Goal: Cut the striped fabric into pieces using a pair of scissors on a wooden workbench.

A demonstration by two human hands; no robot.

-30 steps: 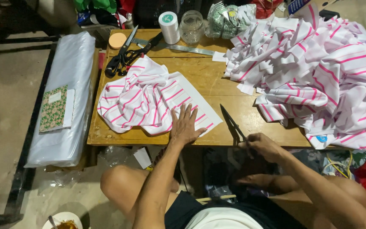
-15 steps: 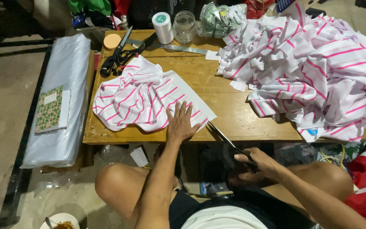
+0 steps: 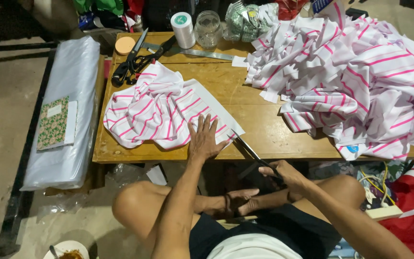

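My left hand [image 3: 204, 139] lies flat, fingers spread, on a piece of white cloth with pink stripes [image 3: 161, 108] near the front edge of a low wooden table [image 3: 259, 124]. A white paper pattern [image 3: 212, 108] shows under the cloth beside that hand. My right hand [image 3: 283, 173] grips a pair of black scissors [image 3: 250, 149] below the table edge; their blade tips touch the corner of the cloth and paper.
A big heap of the same striped cloth [image 3: 360, 76] covers the table's right side. At the back lie two more scissors [image 3: 132, 60], a metal ruler [image 3: 197, 52], a thread spool [image 3: 183, 29], a glass jar [image 3: 208, 28]. A plastic-wrapped roll [image 3: 65, 110] with a notebook [image 3: 56, 122] lies at left.
My right hand has brought the scissors left and lower, so the tips now meet the cloth's corner. The left hand has stayed pressed on the cloth.
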